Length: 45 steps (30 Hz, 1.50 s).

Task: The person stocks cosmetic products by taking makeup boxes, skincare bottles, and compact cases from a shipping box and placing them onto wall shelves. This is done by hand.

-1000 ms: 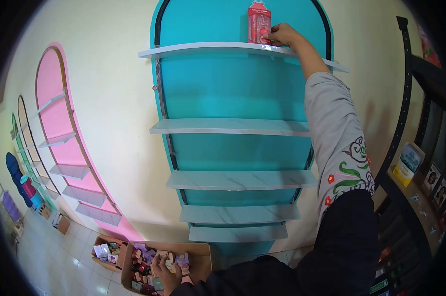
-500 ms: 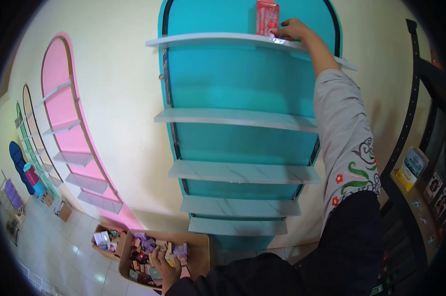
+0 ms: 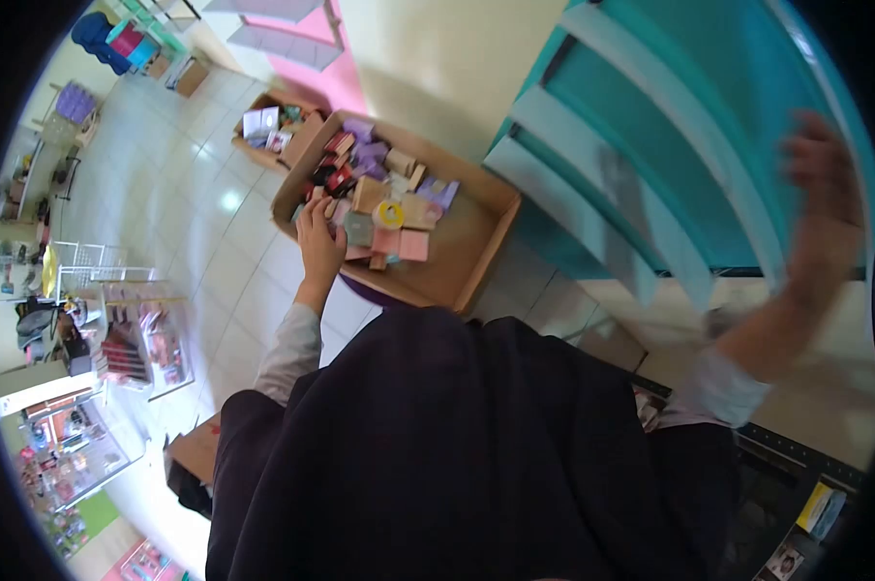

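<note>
As the head camera looks steeply down, the left hand (image 3: 319, 237) rests at the left edge of the cardboard box (image 3: 476, 242) in the upper middle of the frame, fingers bent over the small packages (image 3: 384, 208) heaped inside. Whether it really grips one pkg or only touches the pile, I cannot tell; the fingertips are hidden among the cartons. The right hand (image 3: 825, 203) is at the right of the frame, in front of the teal shelves (image 3: 650, 174), strongly blurred. It looks open with nothing in it, but the blur makes this not sure.

The packages are little cardboard cartons, pink, purple, beige, one w/ a round yellow mark. I judge them light and stiff enough for a pinch, but thin-walled, so a hard squeeze may dent them. They lie loose and crossed, so neighbours may slide when one is lifted. Best hold, I think: thumb and fingers on the two long flat sides of a top pkg.

A second box (image 3: 268, 131) stands just beside, upper left, on the tiled floor (image 3: 181, 208).
</note>
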Tool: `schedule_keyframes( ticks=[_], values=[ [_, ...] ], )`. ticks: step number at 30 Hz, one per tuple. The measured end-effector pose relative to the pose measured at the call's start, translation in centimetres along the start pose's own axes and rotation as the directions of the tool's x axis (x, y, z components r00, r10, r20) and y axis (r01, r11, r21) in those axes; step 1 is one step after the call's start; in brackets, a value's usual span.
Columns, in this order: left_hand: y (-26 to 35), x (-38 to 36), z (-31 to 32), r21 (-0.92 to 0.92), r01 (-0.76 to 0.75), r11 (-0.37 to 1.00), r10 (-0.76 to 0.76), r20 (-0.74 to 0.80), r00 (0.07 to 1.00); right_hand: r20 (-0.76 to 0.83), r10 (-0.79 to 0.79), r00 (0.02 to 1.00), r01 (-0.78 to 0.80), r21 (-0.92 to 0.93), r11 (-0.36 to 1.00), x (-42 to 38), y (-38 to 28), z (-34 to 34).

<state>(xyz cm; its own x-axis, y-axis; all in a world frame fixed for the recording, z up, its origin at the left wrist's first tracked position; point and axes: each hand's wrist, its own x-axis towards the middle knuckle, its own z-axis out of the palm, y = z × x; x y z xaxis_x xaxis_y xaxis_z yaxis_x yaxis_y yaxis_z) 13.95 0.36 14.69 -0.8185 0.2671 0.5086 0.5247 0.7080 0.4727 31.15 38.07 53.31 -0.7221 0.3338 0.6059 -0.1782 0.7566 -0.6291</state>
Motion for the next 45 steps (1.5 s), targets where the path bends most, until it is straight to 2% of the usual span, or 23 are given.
schedule_keyframes(
  ticks=[1, 2, 3, 5, 6, 8, 11, 13, 14, 17, 18, 20, 21, 24, 27, 29, 33, 35, 38, 41, 44, 45],
  values=[
    [-1.9, -0.4, 0.4, 0.008, 0.052, 0.999, -0.052, 0.033, 0.998, 0.161, 0.038, 0.986, -0.054, 0.096, 0.994, -2.3, 2.2, 4.3],
    [-3.8, -0.3, 1.0, -0.021, 0.079, 0.997, -0.078, 0.07, 0.995, 0.326, 0.237, 0.915, -0.299, 0.154, 0.942, -3.9, 4.2, 8.6],
    [-5.7, -0.2, 1.6, -0.049, 0.108, 0.993, -0.102, 0.102, 0.989, 0.407, 0.261, 0.875, -0.348, 0.154, 0.925, -6.3, 8.0, 13.1],
    [-9.5, 0.2, 2.2, -0.109, 0.179, 0.978, -0.159, 0.174, 0.972, 0.504, 0.436, 0.746, -0.566, 0.132, 0.814, -11.2, 11.8, 20.1],
    [-11.4, 0.3, 3.3, -0.116, 0.216, 0.969, -0.189, 0.205, 0.96, 0.514, 0.459, 0.725, -0.617, 0.189, 0.764, -13.8, 13.7, 23.2],
    [-14.8, 0.8, 5.3, -0.101, 0.294, 0.95, -0.261, 0.256, 0.931, 0.558, 0.564, 0.609, -0.737, 0.133, 0.663, -17.9, 15.5, 27.6],
    [-18.8, 1.9, 7.6, -0.033, 0.404, 0.914, -0.373, 0.319, 0.871, 0.642, 0.649, 0.409, -0.874, 0.07, 0.481, -21.6, 15.9, 31.4],
    [-21.2, 2.1, 9.2, 0.009, 0.462, 0.887, -0.433, 0.363, 0.825, 0.637, 0.676, 0.37, -0.891, 0.037, 0.452, -22.9, 16.3, 32.9],
    [-22.7, 2.1, 10.1, 0.031, 0.42, 0.907, -0.405, 0.332, 0.852, 0.623, 0.701, 0.346, -0.905, 0.026, 0.424, -23.3, 16.4, 33.3],
    [-25.0, 2.0, 11.6, 0.231, 0.339, 0.912, -0.41, 0.538, 0.736, 0.58, 0.765, 0.278, -0.936, -0.015, 0.352, -24.9, 17.4, 34.1],
    [-25.0, 1.9, 11.6, 0.262, 0.242, 0.934, -0.357, 0.67, 0.651, 0.566, 0.782, 0.262, -0.942, -0.027, 0.335, -25.3, 17.7, 34.4],
    [-23.7, 1.8, 11.1, 0.265, 0.036, 0.964, -0.256, 0.874, 0.412, 0.564, 0.797, 0.218, -0.952, -0.058, 0.302, -25.5, 17.6, 34.9],
    [-22.9, 1.7, 10.9, 0.299, 0.028, 0.954, -0.286, 0.876, 0.389, 0.562, 0.803, 0.197, -0.955, -0.074, 0.287, -25.6, 17.5, 35.1],
    [-22.3, 0.2, 11.1, 0.368, 0.024, 0.929, -0.355, 0.875, 0.33, 0.571, 0.781, 0.254, -0.933, -0.069, 0.353, -26.9, 18.1, 35.9],
    [-23.7, -1.8, 12.9, 0.366, 0.078, 0.927, -0.372, 0.877, 0.305, 0.602, 0.774, 0.195, -0.947, -0.089, 0.308, -26.8, 17.6, 36.1],
    [-23.8, -1.4, 13.1, 0.365, 0.124, 0.923, -0.385, 0.88, 0.277, 0.602, 0.774, 0.196, -0.946, -0.091, 0.31, -27.3, 17.7, 36.2],
    [-24.6, -1.4, 13.2, 0.288, 0.212, 0.934, -0.335, 0.912, 0.237, 0.588, 0.795, 0.148, -0.963, -0.099, 0.252, -27.6, 17.3, 36.0],
    [-25.2, -1.7, 13.9, 0.259, 0.272, 0.927, -0.324, 0.918, 0.229, 0.59, 0.789, 0.17, -0.95, -0.116, 0.291, -28.3, 17.6, 36.0],
    [-23.4, -1.0, 13.1, 0.156, 0.268, 0.951, -0.24, 0.918, 0.316, 0.608, 0.77, 0.192, -0.942, -0.108, 0.319, -29.4, 18.0, 36.2],
    [-23.2, -2.2, 13.7, 0.003, 0.447, 0.894, -0.202, 0.895, 0.398, 0.616, 0.763, 0.193, -0.932, -0.129, 0.34, -29.1, 17.5, 36.3],
    [-21.2, -2.2, 13.6, 0.101, 0.418, 0.903, -0.294, 0.854, 0.429, 0.616, 0.757, 0.215, -0.928, -0.112, 0.355, -29.3, 17.3, 36.5],
    [-21.1, -2.1, 13.7, 0.095, 0.397, 0.913, -0.28, 0.854, 0.439, 0.617, 0.754, 0.227, -0.928, -0.098, 0.359, -29.3, 17.2, 36.5]
  ],
)
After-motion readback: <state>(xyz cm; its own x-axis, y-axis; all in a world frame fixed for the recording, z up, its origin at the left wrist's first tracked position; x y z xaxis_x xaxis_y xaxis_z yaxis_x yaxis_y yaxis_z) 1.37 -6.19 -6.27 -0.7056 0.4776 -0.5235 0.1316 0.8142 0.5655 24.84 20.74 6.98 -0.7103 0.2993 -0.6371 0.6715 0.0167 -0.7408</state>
